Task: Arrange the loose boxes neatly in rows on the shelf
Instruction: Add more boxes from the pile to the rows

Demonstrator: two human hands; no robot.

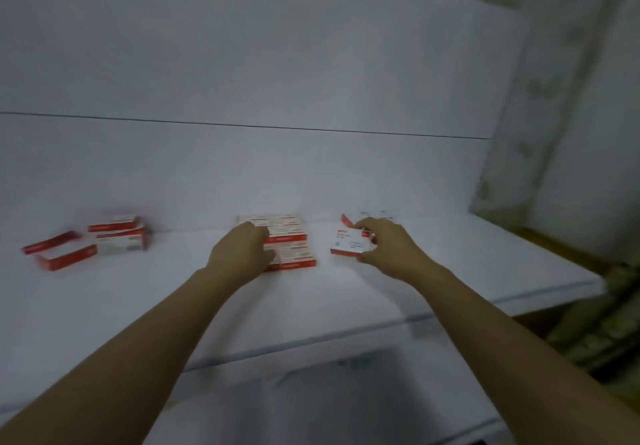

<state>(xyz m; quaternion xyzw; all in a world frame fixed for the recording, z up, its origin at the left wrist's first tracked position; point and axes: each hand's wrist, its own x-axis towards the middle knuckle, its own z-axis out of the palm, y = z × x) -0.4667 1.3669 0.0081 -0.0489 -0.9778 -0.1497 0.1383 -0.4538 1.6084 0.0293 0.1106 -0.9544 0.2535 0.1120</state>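
Note:
Small red-and-white boxes lie on a white shelf. A tidy block of several boxes sits in the middle, in two columns. My left hand rests on its left side, fingers curled over the boxes. My right hand pinches a single box just right of the block, thumb at its near edge and fingers at the far edge. Another box peeks out behind it. A loose heap of several boxes lies at the left.
The white back wall rises close behind the boxes. The shelf's front edge runs across below my forearms, with a lower white surface beneath. At the right, the shelf ends by a patterned wall and dim clutter.

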